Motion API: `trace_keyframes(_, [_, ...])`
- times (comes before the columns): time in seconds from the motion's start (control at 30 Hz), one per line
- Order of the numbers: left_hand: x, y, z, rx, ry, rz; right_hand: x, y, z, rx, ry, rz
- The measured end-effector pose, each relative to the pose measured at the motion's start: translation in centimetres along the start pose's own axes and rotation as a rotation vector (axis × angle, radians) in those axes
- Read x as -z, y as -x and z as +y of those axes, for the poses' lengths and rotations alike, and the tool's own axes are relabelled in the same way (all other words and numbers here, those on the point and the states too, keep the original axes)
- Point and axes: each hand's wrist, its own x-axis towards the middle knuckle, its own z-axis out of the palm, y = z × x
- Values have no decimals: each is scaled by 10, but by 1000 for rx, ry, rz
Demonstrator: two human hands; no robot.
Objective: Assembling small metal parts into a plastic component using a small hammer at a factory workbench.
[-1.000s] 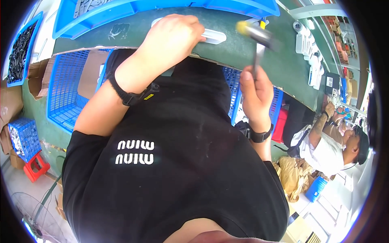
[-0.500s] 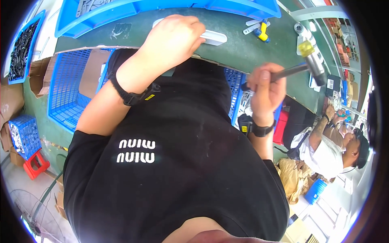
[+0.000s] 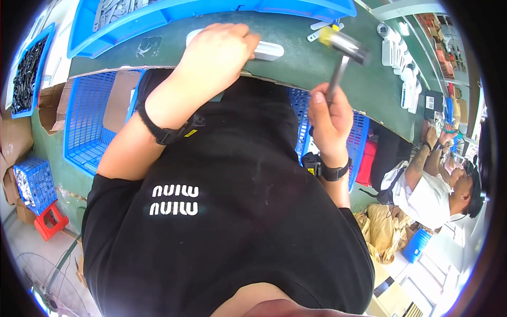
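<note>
My left hand (image 3: 222,53) is closed on a long white plastic piece (image 3: 270,50) with rounded ends, which lies on the green worktable (image 3: 179,55) near its front edge. The hand covers the middle of the piece, so only its two ends show. My right hand (image 3: 331,124) grips a hammer (image 3: 338,76) by its dark handle, off the front edge of the table. The hammer's head, metal with a yellow face, is raised to the right of the white piece and apart from it. Behind the head, flat grey strips (image 3: 316,36) lie partly hidden.
A blue bin (image 3: 211,7) with grey metal parts stands at the far edge. White cylindrical parts (image 3: 390,50) line the right side. Blue crates (image 3: 87,119) sit below the table, and a tray of black parts (image 3: 33,68) is far left. A co-worker (image 3: 422,190) works at right.
My right hand has swung the hammer up and to the left; its head now stands above the hand instead of out to the right. My left hand keeps its hold on the white piece.
</note>
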Motion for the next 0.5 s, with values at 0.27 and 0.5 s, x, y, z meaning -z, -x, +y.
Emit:
trace_keyframes(0.27, [22,-4,2,-309,16,117,-6,7,13,-31,77,-45])
trace_keyframes(0.5, [-2,17,-7,-14,323,200,-3,1,14,-99,34,-76])
